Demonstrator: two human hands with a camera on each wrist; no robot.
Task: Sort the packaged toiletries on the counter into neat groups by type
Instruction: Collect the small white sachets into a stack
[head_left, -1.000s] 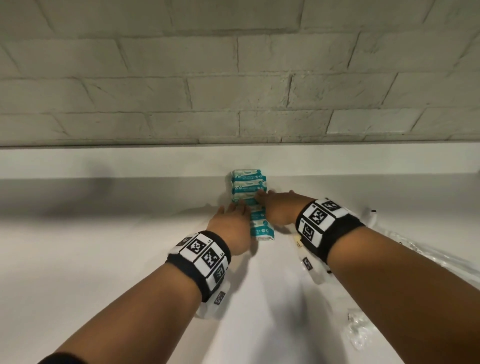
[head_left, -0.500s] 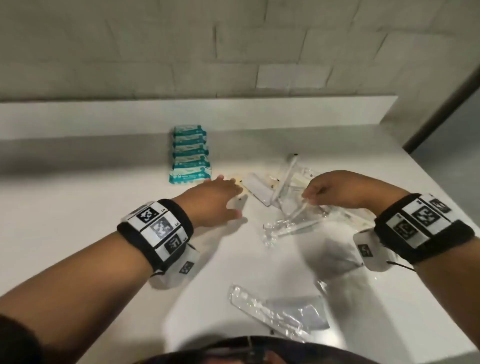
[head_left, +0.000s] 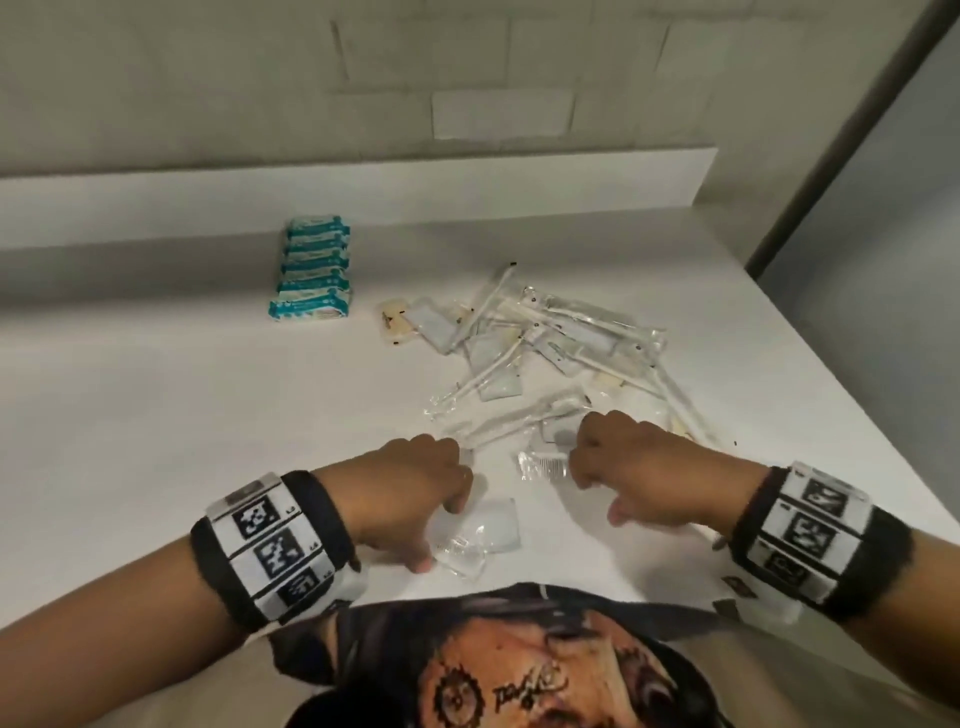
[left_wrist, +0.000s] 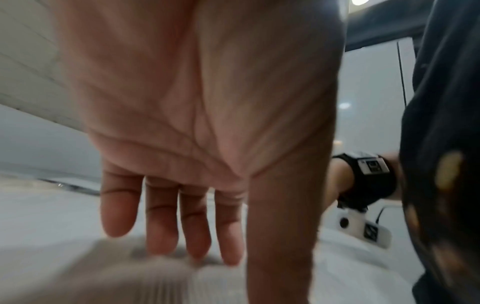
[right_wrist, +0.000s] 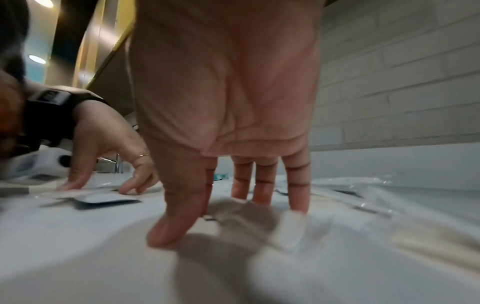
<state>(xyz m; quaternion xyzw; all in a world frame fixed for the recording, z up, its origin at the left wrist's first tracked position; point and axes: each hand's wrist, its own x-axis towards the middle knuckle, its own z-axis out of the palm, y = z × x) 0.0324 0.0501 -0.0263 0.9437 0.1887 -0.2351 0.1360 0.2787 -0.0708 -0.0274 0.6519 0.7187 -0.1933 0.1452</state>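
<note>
Several teal-and-white packets (head_left: 311, 275) lie in a neat row at the back left of the white counter (head_left: 156, 415). A loose pile of clear-wrapped toothbrushes, combs and sachets (head_left: 545, 338) spreads over the middle and right. My left hand (head_left: 441, 535) hovers near the front edge, its straight fingers (left_wrist: 192, 236) pointing down at a flat clear sachet (head_left: 483, 535). My right hand (head_left: 597, 493) is beside it, fingertips (right_wrist: 262, 197) down on the counter next to a wrapped comb (head_left: 543, 465). Neither hand holds anything.
A raised white ledge (head_left: 363, 176) and a grey brick wall run along the back. The counter's right edge (head_left: 857, 415) slants towards me. My printed shirt (head_left: 519, 665) is against the front edge. Bare counter lies at the left.
Both hands left the teal packet row and drew back towards me, to the clear packets near the front edge. My head has turned right and down.
</note>
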